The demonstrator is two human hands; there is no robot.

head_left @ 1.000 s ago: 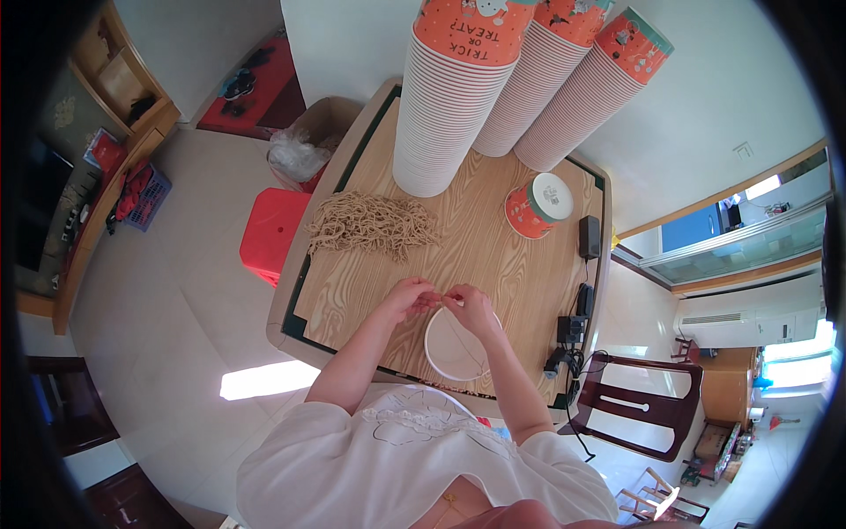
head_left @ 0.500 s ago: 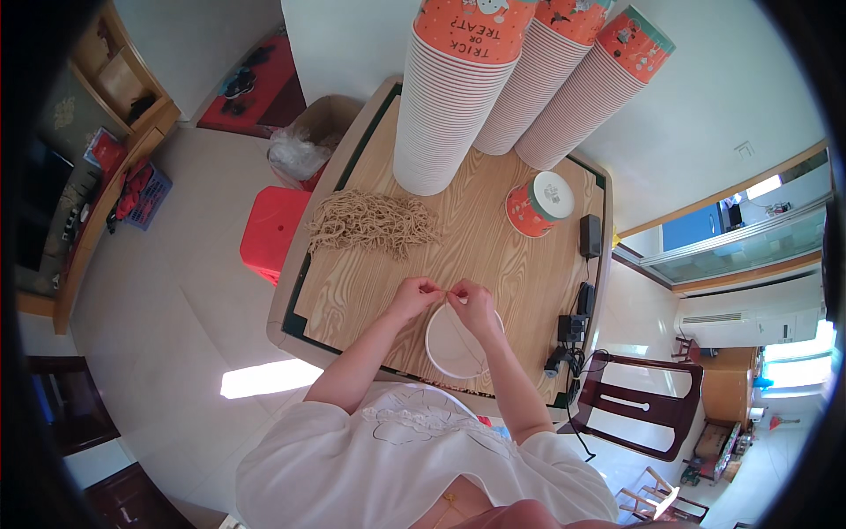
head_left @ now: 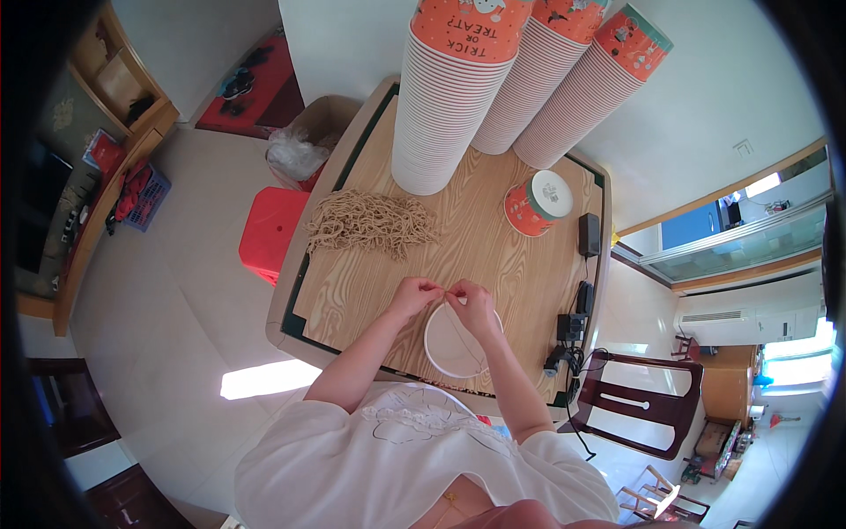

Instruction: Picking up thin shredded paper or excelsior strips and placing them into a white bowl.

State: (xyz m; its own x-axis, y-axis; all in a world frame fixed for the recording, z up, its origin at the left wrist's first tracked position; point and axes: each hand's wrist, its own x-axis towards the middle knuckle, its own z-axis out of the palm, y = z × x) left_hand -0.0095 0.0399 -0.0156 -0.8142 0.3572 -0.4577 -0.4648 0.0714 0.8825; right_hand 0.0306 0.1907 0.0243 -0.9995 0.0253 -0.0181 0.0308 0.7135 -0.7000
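My left hand (head_left: 414,298) and my right hand (head_left: 474,309) meet at the far rim of an open paper bucket (head_left: 448,348), white inside. Both hands are closed, fingertips pinched together on a thin brown cord; its tip is too small to make out clearly. A thin strand runs from the fingers across the bucket's opening toward its near right rim. My right hand and wrist cover part of the bucket's right side. Farther off to the left lies a tangled heap of brown cords (head_left: 370,222).
Three tall stacks of orange and white paper buckets (head_left: 445,115) stand at the table's far side. A single orange bucket (head_left: 527,212) sits upside down nearby. Black adapters (head_left: 571,328) and cables line the right edge. A red stool (head_left: 271,231) and a dark chair (head_left: 636,406) flank the table.
Hardly anything differs. Both hands stay pinched at the bucket's far rim, and the whole picture has shifted very slightly.
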